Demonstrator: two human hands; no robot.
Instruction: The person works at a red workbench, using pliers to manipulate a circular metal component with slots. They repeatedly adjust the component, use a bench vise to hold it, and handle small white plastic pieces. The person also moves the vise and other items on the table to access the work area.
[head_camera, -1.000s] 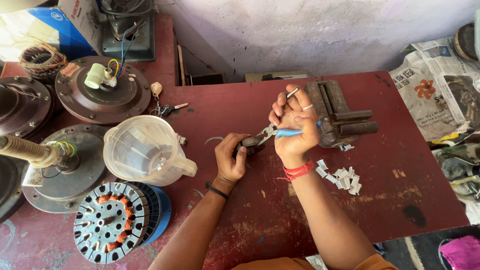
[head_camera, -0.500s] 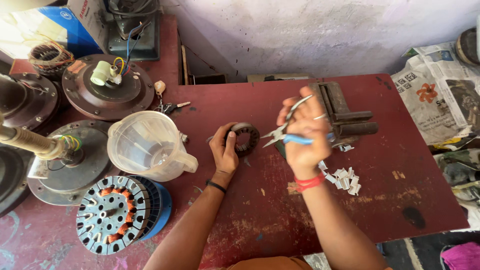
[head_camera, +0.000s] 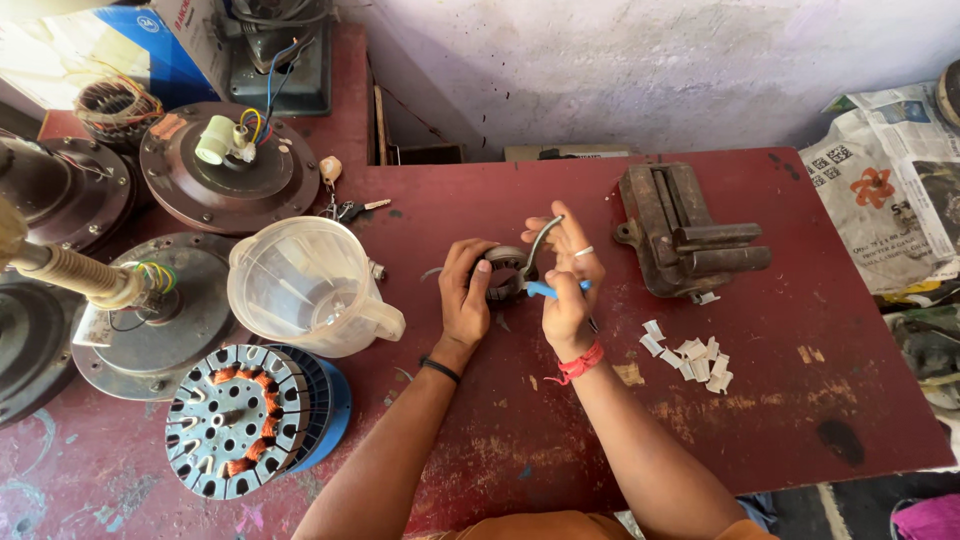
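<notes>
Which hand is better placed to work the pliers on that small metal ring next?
Probably the right hand: it already holds the blue-handled pliers, whose tips sit at the metal ring. The left hand is busy steadying the ring.

Hands and tool, compared with the two earlier views. The right hand (head_camera: 568, 290) is drawing back from the vise (head_camera: 690, 240), which it was covering a second ago and now leaves fully exposed. The pliers (head_camera: 540, 262) are turning from pointing left toward the other hand to standing nearly upright, blue handles low in the fist. The left hand (head_camera: 465, 292) is shifting from gripping beside the plier tips to holding the ring-shaped stator (head_camera: 503, 272) on its own, tilted up off the bench (head_camera: 480, 440). The two hands are closing together again after parting half a second ago.
</notes>
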